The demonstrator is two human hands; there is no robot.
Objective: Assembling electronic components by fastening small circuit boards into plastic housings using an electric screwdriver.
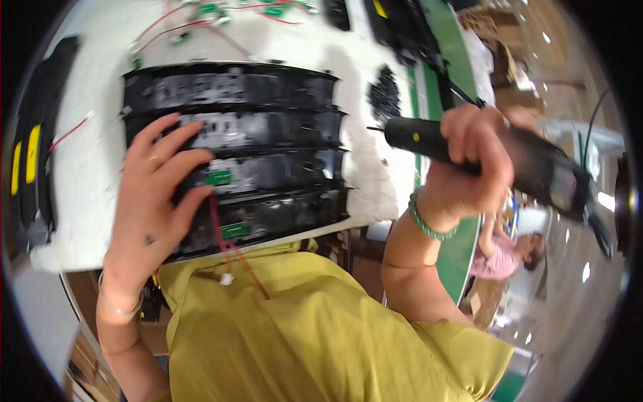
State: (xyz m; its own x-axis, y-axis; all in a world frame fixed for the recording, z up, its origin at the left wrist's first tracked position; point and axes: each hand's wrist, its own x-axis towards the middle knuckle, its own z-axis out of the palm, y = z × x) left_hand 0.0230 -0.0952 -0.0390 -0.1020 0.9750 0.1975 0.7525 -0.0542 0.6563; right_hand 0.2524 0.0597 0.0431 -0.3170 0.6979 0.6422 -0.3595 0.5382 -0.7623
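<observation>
My right hand [475,151] is wrapped round a black electric screwdriver [418,136], its thin bit pointing left above the table. Several long black plastic housings [288,90] lie side by side in front of me. Over their left part rests my left hand [157,184], fingers spread and bent, with nothing seen between them. Close to its thumb and forefinger is a small green circuit board [219,177] in one housing. A second green board [233,230] sits in the nearest housing. Red wires [218,224] run toward me to a white connector [227,279].
A heap of small black pieces [384,95], perhaps screws, lies right of the housings on the white surface [365,177]. Loose green boards [211,10] with red wires lie at the back. Black parts with yellow strips [32,154] stand far left. Another person [502,258] is at right.
</observation>
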